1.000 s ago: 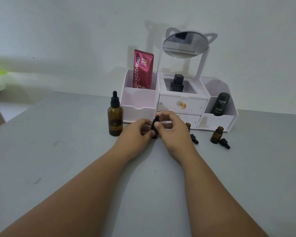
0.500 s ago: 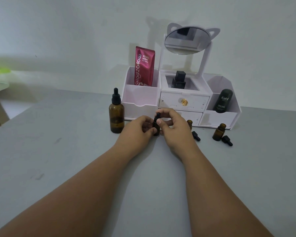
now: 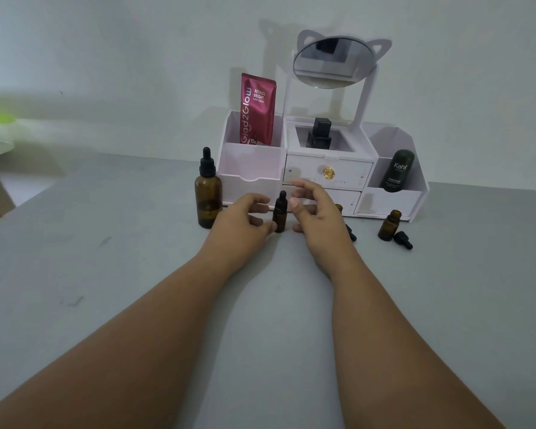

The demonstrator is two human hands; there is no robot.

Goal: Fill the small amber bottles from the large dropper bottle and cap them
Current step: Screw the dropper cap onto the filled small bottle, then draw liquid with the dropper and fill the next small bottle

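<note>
both hands are loose now, nothing gripped. left hand [image 3: 245, 218] sits at about 9 o'clock of the capped small bottle [image 3: 280, 213] with fingers curled, one fingertip maybe just brushing the base, can't really tell. right hand [image 3: 314, 209] is at 3 o'clock, fingers spread wide, clearly off it. the bottle stands upright on the grey table [image 3: 136, 274] between them with its black dropper cap on. further out at 9 o'clock is the large dropper bottle [image 3: 208, 193], cap on, roughly a third full by the look of it. out toward 3 o'clock there's a second small bottle mostly hidden behind the right hand, with a loose cap [image 3: 351, 233] beside it, then an open small bottle [image 3: 390, 226] with its own loose cap [image 3: 403, 239] touching or just beside it. white organizer [image 3: 251, 168] with the mirror sits at 12. handling wise, i'd guess these little glass things are light, tippy and a bit slick, so pinch the body low with one hand and twist the ribbed cap collar with the other, not the squishy bulb. versus half a second ago, both hands were clamped on this bottle screwing the cap on, and now they've let go, so this one looks done, two left.
</note>
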